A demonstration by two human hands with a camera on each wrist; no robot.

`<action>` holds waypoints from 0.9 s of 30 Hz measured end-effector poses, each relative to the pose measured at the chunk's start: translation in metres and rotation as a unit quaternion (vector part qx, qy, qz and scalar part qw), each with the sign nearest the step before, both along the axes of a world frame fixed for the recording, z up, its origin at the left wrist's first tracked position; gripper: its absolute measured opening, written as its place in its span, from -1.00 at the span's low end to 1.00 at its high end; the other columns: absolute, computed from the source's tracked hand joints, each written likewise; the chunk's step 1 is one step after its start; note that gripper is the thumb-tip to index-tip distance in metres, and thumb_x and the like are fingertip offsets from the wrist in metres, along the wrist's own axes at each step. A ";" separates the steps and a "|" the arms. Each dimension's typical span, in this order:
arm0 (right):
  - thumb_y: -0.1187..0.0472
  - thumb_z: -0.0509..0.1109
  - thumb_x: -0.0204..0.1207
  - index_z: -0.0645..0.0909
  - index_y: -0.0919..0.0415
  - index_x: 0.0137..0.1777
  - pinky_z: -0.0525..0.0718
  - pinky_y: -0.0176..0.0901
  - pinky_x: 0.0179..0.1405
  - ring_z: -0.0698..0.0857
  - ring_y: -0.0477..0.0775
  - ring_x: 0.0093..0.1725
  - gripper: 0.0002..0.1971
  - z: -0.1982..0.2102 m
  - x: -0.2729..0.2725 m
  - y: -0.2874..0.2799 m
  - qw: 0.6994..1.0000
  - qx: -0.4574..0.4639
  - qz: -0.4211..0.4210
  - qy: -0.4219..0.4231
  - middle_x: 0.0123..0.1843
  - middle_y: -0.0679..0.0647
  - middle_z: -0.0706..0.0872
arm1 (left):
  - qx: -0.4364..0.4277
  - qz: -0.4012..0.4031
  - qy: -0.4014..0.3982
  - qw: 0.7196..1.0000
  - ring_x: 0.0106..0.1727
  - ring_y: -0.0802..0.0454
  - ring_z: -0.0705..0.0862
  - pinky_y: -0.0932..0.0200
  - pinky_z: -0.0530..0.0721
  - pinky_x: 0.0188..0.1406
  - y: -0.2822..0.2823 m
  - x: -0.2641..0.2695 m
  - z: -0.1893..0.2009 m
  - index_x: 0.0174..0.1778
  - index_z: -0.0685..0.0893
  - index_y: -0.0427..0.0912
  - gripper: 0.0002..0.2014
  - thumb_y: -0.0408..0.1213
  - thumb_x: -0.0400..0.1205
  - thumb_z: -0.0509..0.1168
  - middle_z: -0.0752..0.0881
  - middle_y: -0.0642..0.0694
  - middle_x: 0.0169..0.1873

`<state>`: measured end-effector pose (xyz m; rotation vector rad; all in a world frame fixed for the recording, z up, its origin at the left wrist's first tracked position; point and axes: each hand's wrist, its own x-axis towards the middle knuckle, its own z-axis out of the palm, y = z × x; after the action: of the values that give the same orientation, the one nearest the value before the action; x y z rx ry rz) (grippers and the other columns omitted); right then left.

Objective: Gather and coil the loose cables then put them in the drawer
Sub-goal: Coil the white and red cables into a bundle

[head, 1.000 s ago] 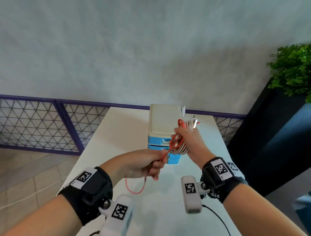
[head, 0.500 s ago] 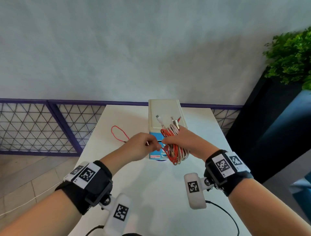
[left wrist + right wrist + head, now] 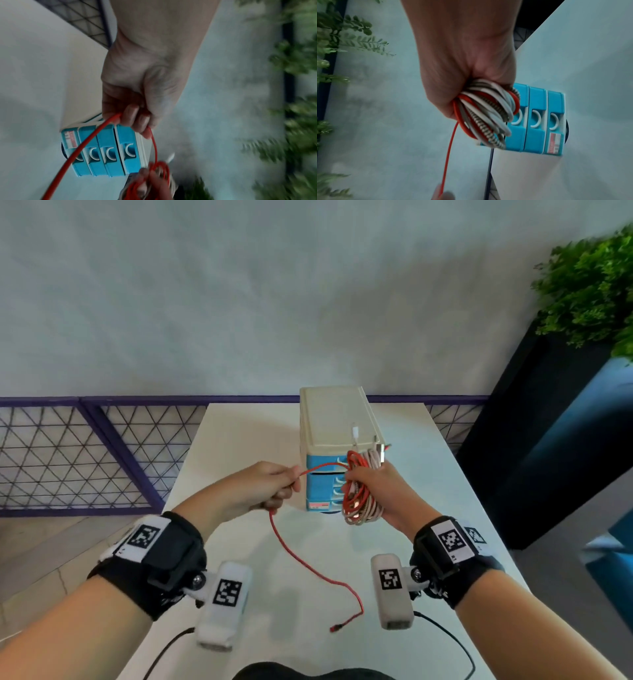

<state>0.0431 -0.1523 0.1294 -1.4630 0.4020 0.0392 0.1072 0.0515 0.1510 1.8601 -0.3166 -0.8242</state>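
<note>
My right hand (image 3: 380,491) grips a coiled bundle of cables (image 3: 359,494), red, white and striped, held upright just in front of the drawer unit (image 3: 334,419). The right wrist view shows the bundle (image 3: 488,115) packed in my fist. My left hand (image 3: 263,487) pinches the loose red cable (image 3: 308,563) a short way left of the bundle. A taut stretch of it runs from those fingers (image 3: 137,121) to the coil. Its tail hangs down to the white table (image 3: 239,433) and ends in a plug (image 3: 335,627). The unit's blue drawers (image 3: 106,151) are all closed.
The drawer unit stands at the far middle of the table, against a purple mesh railing (image 3: 85,453). A dark planter with a green plant (image 3: 589,285) stands to the right of the table. Black wires run from my wrist cameras near the front edge.
My left hand has pulled away to the left, drawing the red cable taut from the bundle; the tail now trails toward me across the table. My right hand has turned the bundle more upright.
</note>
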 end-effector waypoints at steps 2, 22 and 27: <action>0.32 0.39 0.55 0.60 0.32 0.10 0.77 -0.08 -0.26 0.74 0.05 -0.36 -0.84 -0.004 0.003 -0.010 1.000 -0.010 -0.025 -0.008 -0.22 0.26 0.70 | -0.067 0.022 0.113 0.991 -0.57 0.12 0.30 0.25 0.46 -0.42 0.007 0.000 0.000 -0.20 0.54 -0.14 -0.72 -0.12 0.74 0.07 0.35 0.06 -0.55; 0.36 0.40 0.45 0.54 0.24 -0.14 0.74 0.02 -0.23 0.73 0.12 -0.38 -0.92 0.016 0.021 0.003 0.999 0.015 -0.020 -0.022 -0.29 0.27 0.70 | -0.080 -0.059 0.151 0.984 -0.61 0.15 0.20 0.35 0.27 -0.60 -0.029 -0.028 0.004 -0.35 0.49 -0.07 -0.65 -0.01 0.72 0.08 0.30 0.04 -0.54; 0.41 0.37 0.51 0.54 0.28 -0.10 0.79 0.10 -0.09 0.80 0.12 -0.23 -0.93 0.031 0.021 -0.022 0.993 0.099 -0.045 -0.051 -0.32 0.18 0.71 | 0.006 -0.144 0.138 0.980 -0.52 0.13 0.18 0.23 0.19 -0.44 0.006 -0.022 -0.008 -0.32 0.52 -0.04 -0.67 -0.03 0.72 0.08 0.30 0.04 -0.49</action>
<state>0.0645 -0.1741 0.1607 -1.2438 0.3687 -0.0667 0.0856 0.0574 0.1431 1.7051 -0.4099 -1.2709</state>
